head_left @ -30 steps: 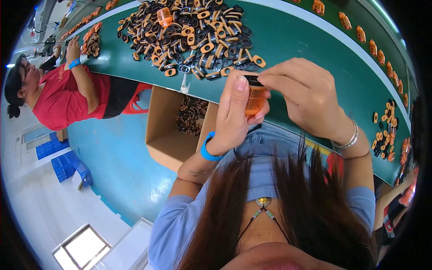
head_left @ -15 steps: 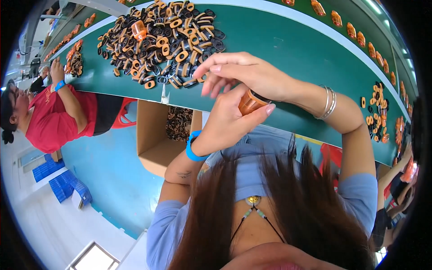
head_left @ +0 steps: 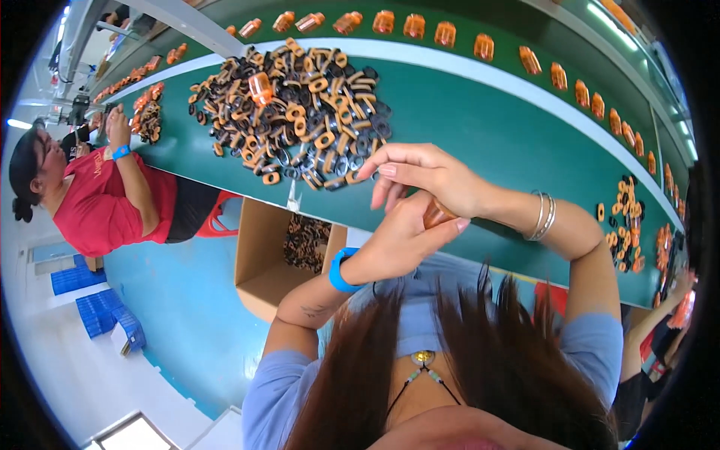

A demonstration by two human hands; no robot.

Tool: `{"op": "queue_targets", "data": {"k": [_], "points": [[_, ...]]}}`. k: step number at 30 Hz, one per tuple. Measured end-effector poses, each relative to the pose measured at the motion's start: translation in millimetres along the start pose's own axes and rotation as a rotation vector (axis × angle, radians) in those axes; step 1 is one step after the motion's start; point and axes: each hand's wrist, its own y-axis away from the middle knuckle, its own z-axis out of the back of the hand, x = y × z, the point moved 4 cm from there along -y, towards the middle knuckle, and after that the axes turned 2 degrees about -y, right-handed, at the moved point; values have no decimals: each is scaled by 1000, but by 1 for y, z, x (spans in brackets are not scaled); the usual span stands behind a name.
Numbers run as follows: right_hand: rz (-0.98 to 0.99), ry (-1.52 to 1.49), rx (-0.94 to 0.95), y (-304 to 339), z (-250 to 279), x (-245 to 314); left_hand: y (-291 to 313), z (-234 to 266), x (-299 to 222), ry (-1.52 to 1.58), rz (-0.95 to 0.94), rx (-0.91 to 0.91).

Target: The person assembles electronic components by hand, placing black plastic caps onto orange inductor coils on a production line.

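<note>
My left hand (head_left: 401, 238), with a blue band at its wrist, is closed around a small translucent orange bottle (head_left: 436, 214). Only a short stretch of the bottle shows between thumb and palm. My right hand (head_left: 442, 178) reaches across from the right with its palm heel against the bottle's end. Its fingers stretch out to the left, slightly curved, past the left knuckles. Left of both hands, a large heap of black and tan ring-shaped pieces (head_left: 324, 140) covers the green tabletop (head_left: 450, 97). Another orange bottle (head_left: 260, 88) lies on that heap.
Orange bottles (head_left: 445, 34) stand in a row on the green strip beyond the white rail. A cardboard box (head_left: 259, 259) holding more rings sits below the table edge. A smaller ring pile (head_left: 624, 206) lies at right. A co-worker in red (head_left: 101, 206) is at left.
The view has tilted, so the table appears lower and more of the bottle row shows. My right palm has come down over the bottle's dark-rimmed end, which was visible before.
</note>
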Motion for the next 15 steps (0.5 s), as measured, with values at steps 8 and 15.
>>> {"op": "queue_targets", "data": {"k": [8, 15], "points": [[1156, 1180, -605, 104, 46, 162, -76, 93, -26, 111, -80, -184], [1200, 1171, -677, 201, 171, 173, -178, 258, -16, -280, -164, -542]]}}
